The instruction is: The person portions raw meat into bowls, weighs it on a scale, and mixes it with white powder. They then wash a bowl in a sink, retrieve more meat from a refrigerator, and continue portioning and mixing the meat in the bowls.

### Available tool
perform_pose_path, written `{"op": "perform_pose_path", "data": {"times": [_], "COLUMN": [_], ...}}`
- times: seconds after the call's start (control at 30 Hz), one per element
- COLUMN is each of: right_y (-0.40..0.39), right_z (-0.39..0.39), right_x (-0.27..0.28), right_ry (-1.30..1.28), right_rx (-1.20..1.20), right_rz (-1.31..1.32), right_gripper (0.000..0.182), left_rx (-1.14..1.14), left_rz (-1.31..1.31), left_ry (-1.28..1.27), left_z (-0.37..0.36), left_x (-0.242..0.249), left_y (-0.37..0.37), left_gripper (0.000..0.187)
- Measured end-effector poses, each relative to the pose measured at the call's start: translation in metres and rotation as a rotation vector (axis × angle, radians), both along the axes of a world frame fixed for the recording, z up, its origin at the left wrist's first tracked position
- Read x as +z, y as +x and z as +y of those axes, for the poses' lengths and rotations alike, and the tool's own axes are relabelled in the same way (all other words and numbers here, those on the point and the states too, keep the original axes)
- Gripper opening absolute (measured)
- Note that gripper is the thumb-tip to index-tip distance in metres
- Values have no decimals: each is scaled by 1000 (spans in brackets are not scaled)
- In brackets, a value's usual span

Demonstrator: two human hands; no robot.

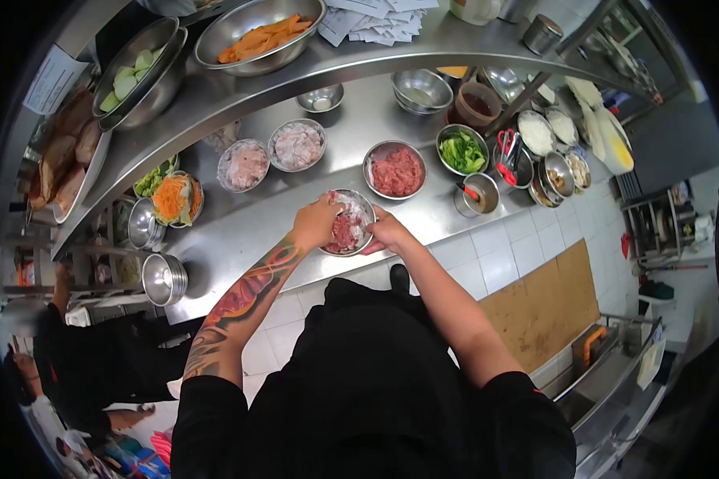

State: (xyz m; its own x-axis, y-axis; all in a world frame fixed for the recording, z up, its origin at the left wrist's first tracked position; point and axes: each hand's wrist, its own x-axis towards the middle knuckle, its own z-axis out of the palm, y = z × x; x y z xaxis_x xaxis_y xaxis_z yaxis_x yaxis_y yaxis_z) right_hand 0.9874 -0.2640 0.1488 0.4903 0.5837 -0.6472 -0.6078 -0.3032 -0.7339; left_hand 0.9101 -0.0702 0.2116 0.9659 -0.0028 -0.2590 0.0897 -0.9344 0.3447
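A small steel bowl of minced meat (pixel 350 227) sits at the near edge of the steel counter (pixel 248 231). My left hand (pixel 318 221), on a tattooed forearm, reaches into the bowl with fingers closed on a pinch of the meat. My right hand (pixel 386 231) grips the bowl's right rim. A larger bowl of red mince (pixel 396 171) stands just behind.
Behind are two film-covered bowls of pale meat (pixel 248 164) (pixel 297 145), a bowl of greens (pixel 462 151), shredded carrot (pixel 174 199), empty steel bowls (pixel 165 279) and small containers (pixel 557 174). The upper shelf (pixel 216 96) carries bowls of vegetables. A person in black stands at left (pixel 72 351).
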Motion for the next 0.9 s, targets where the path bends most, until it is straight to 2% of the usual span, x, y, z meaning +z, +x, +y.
{"op": "perform_pose_path", "data": {"times": [0.07, 0.2, 0.27, 0.3, 0.4, 0.5, 0.57, 0.63, 0.67, 0.73, 0.8, 0.87, 0.9], "right_y": [9, 18, 15, 14, 22, 35, 37, 36, 37, 40, 39, 38, 37], "right_z": [-2, -5, -3, -1, -2, -6, -8, -14, -16, -17, -19, -22, -23], "right_x": [-6, 3, 2, -3, -3, -10, -17, -18, -18, -18, -14, -14, -15], "right_ry": [24, 119, 111, 114, 90, 87, 87, 96, 98, 83, 107, 67, 63], "right_rx": [-6, 65, 54, 37, 43, 98, 116, 128, 127, 120, 101, 113, 110], "right_rz": [43, 82, 53, 45, -6, -34, -48, -78, -77, -44, -60, -82, -86], "right_gripper": [68, 69, 65, 62, 53, 47, 53, 63, 63, 67, 70, 64, 64], "left_rx": [-103, -160, -50, 32, 108, 172, 210, 458, 457, 454, 424, 395, 297], "left_rz": [-108, -152, -207, -195, -239, -58, 20, -25, -25, -269, -207, -148, -105], "left_ry": [103, 131, 185, 199, 159, 238, 252, 12, 14, -237, -298, -359, -219], "left_z": [-6, -25, -35, -39, -38, -48, -54, -59, -58, -50, -29, -26, -24], "left_x": [-9, -55, -59, -58, -77, -49, -45, -44, -47, -63, -92, -80, -73], "left_y": [0, -5, 2, 6, 23, 33, 33, 31, 29, 27, 25, 23, 18], "left_gripper": [67, 66, 62, 51, 49, 40, 38, 37, 37, 46, 48, 51, 53]}}
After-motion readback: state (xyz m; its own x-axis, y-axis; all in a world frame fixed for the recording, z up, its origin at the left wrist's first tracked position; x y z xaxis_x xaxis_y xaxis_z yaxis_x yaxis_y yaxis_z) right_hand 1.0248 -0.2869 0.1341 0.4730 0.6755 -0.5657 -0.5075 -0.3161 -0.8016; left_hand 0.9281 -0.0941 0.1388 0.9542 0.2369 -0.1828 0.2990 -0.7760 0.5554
